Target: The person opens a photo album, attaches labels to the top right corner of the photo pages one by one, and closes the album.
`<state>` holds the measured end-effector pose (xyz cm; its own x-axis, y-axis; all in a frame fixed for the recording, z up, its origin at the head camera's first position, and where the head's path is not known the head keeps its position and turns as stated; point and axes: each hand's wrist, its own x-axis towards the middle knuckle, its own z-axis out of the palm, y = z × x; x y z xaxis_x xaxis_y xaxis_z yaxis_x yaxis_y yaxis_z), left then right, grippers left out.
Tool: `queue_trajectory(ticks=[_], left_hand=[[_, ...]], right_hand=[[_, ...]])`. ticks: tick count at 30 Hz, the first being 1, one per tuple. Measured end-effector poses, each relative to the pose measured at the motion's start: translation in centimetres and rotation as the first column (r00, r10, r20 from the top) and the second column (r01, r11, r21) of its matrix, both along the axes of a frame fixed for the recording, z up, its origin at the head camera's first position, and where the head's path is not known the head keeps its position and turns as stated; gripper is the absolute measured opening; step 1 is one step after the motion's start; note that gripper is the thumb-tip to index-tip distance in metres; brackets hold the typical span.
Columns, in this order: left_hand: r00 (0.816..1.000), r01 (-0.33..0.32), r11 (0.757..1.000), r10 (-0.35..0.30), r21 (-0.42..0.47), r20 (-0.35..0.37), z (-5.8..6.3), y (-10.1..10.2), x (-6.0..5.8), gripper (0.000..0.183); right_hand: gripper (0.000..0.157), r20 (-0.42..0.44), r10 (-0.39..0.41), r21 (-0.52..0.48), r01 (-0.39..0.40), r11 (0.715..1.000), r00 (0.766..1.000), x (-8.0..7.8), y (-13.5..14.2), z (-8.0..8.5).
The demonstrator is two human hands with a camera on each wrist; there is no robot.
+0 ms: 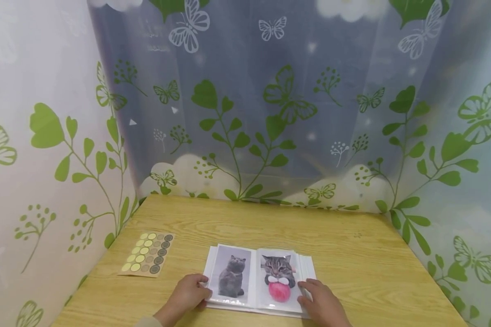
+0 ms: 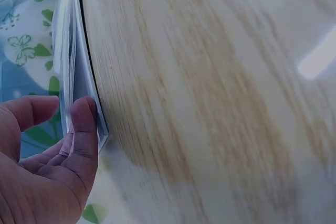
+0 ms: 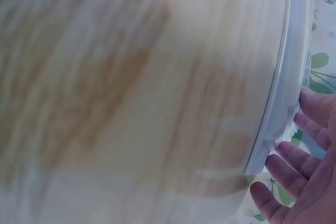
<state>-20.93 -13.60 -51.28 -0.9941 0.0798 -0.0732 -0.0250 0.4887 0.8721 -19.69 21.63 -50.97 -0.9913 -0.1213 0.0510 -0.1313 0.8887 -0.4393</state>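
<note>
The right hand [image 1: 325, 303] hid the near right corner of the album [image 1: 253, 282], the left hand [image 1: 186, 295] covered part of its left edge, and the tabletop [image 1: 360, 259] was cut off along its near side in the head view. Both wrist views caught the album only edge-on, its pages hard to tell apart. It lay open near the front of the tabletop, right of the sheet [image 1: 147, 255] of round discs, its long axis running left to right, the right end slightly nearer the front; the cats in both photos [image 1: 231, 274] had their heads toward the curtain [image 1: 245, 136]. The left fingers [image 2: 84, 121] were bent, lightly pinching the album's left edge; the right fingers [image 3: 298, 160] were loosely spread, tips touching its right edge
</note>
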Motion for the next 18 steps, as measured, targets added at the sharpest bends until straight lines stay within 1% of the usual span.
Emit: queue_trajectory(ticks=[6, 7, 10, 12, 14, 18], left_hand=[[1.0, -0.012, 0.998, 0.01, -0.055, -0.027, 0.19, -0.44, -0.12, 0.03], [1.0, -0.003, 0.998, 0.001, -0.065, -0.03, 0.13, -0.54, -0.21, 0.029], [0.999, -0.01, 0.997, 0.008, -0.081, -0.031, 0.15, -0.68, -0.32, 0.027], [0.999, -0.006, 0.995, 0.001, -0.1, -0.042, 0.22, -0.81, -0.34, 0.027], [0.998, -0.016, 0.992, 0.009, -0.123, -0.055, 0.44, -0.84, -0.3, 0.026], [0.998, -0.004, 0.988, -0.007, -0.156, -0.069, 0.94, -0.92, -0.42, 0.027]], right_hand=[[0.029, -0.001, -0.003, 0.014, 0.003, 1.0, 1.0, 0.01, -0.11, 0.27], [0.029, 0.002, -0.009, 0.012, 0.009, 1.0, 1.0, -0.01, -0.12, 0.29], [0.027, 0.009, -0.031, 0.0, 0.031, 1.0, 0.999, -0.07, -0.15, 0.42], [0.027, 0.008, -0.046, -0.007, 0.046, 0.999, 0.999, -0.1, -0.18, 0.55], [0.026, 0.012, -0.058, -0.01, 0.058, 0.998, 0.998, -0.12, -0.25, 0.75], [0.026, 0.0, -0.062, -0.012, 0.062, 0.998, 0.998, -0.26, -0.31, 0.9]])
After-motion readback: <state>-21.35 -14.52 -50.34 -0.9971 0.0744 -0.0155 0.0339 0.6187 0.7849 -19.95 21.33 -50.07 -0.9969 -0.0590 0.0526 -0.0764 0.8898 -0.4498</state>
